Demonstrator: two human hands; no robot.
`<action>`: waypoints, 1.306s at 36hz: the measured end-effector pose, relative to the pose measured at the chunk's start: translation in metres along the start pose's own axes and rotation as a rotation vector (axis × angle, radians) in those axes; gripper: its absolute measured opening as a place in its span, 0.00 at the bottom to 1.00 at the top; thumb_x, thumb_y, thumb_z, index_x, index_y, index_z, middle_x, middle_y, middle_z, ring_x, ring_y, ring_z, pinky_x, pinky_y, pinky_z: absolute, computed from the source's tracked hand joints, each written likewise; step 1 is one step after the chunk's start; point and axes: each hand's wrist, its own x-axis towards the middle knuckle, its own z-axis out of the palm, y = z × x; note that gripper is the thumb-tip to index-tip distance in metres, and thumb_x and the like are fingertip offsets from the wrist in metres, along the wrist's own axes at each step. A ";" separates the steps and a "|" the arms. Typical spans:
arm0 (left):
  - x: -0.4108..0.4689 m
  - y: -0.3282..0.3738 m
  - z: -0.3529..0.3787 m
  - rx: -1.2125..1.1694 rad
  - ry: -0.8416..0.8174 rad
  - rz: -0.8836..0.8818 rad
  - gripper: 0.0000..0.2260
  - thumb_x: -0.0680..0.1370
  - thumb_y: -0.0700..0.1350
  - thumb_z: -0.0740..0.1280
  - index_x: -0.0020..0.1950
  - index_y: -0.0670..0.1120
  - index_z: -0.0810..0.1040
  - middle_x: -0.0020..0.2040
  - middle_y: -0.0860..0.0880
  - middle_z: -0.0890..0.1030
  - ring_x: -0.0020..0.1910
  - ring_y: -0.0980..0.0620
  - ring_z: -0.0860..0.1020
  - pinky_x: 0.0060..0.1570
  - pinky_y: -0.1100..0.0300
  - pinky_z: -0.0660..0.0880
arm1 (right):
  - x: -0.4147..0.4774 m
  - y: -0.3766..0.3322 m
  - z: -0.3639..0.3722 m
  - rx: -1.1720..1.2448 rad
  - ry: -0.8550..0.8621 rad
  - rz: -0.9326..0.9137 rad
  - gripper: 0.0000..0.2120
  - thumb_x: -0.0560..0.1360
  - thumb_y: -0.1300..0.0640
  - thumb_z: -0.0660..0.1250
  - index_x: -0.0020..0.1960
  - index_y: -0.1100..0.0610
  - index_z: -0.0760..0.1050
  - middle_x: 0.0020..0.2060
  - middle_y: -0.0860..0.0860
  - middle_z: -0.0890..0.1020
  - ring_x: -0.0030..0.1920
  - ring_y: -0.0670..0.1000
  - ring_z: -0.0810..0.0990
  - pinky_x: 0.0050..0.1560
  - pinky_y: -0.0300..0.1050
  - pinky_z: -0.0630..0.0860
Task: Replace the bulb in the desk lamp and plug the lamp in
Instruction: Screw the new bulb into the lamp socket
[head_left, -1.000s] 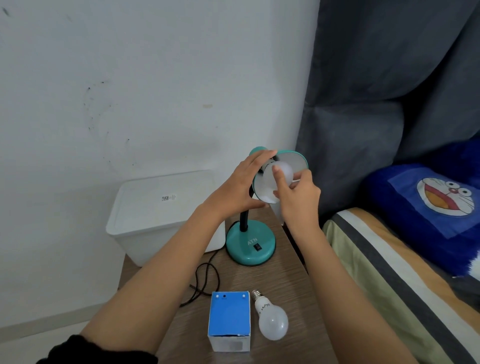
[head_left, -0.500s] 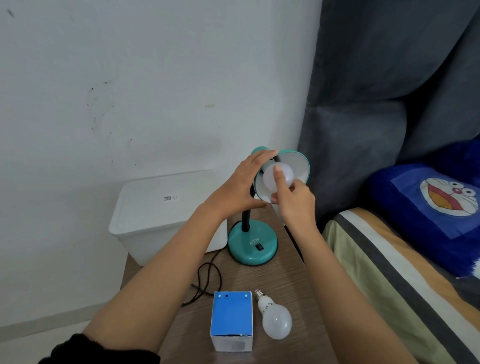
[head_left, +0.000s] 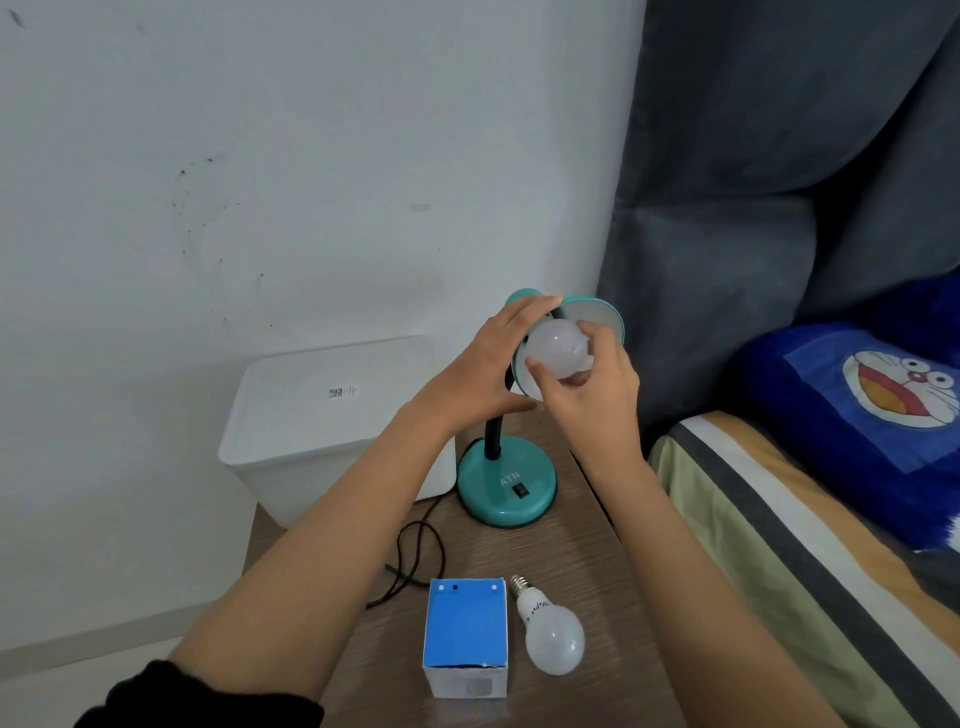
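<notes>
A teal desk lamp stands on a wooden bedside table (head_left: 587, 571), its round base (head_left: 506, 488) near the back. My left hand (head_left: 480, 364) grips the back and rim of the teal shade (head_left: 602, 317), which faces me. My right hand (head_left: 587, 389) holds a white bulb (head_left: 558, 345) by its globe, in front of the shade's opening; whether its base sits in the socket is hidden. A second white bulb (head_left: 550, 631) lies on the table near me, screw cap pointing away. The lamp's black cord (head_left: 415, 558) loops on the table to the left.
A blue and white bulb box (head_left: 465, 636) stands left of the loose bulb. A white lidded plastic bin (head_left: 332, 421) sits behind the table by the wall. A bed with a striped sheet (head_left: 779, 545) and a blue cartoon pillow (head_left: 872, 410) lies right, under a grey curtain (head_left: 753, 208).
My right hand's fingers have shifted around the bulb, now gripping the globe from below and the side, and more of the bulb shows in front of the shade. My left hand has stayed on the shade.
</notes>
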 end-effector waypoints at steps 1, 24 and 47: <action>0.000 0.001 0.000 0.001 -0.003 -0.002 0.42 0.66 0.42 0.77 0.74 0.47 0.57 0.72 0.48 0.63 0.70 0.53 0.62 0.71 0.60 0.59 | 0.002 0.000 0.000 0.001 -0.002 0.041 0.26 0.69 0.47 0.72 0.62 0.57 0.69 0.55 0.56 0.77 0.50 0.55 0.80 0.52 0.49 0.78; -0.004 0.003 -0.003 -0.023 -0.007 -0.031 0.41 0.68 0.44 0.76 0.74 0.51 0.56 0.73 0.51 0.61 0.72 0.54 0.61 0.72 0.56 0.60 | 0.008 0.003 0.001 0.134 -0.053 0.165 0.21 0.71 0.42 0.68 0.53 0.58 0.70 0.49 0.55 0.80 0.45 0.54 0.82 0.45 0.47 0.79; -0.003 0.000 -0.002 -0.018 -0.005 -0.014 0.41 0.68 0.43 0.76 0.74 0.50 0.56 0.73 0.49 0.62 0.72 0.53 0.61 0.72 0.54 0.60 | 0.007 -0.001 -0.004 0.078 -0.106 0.058 0.34 0.68 0.46 0.73 0.68 0.54 0.62 0.59 0.52 0.72 0.53 0.48 0.73 0.47 0.39 0.72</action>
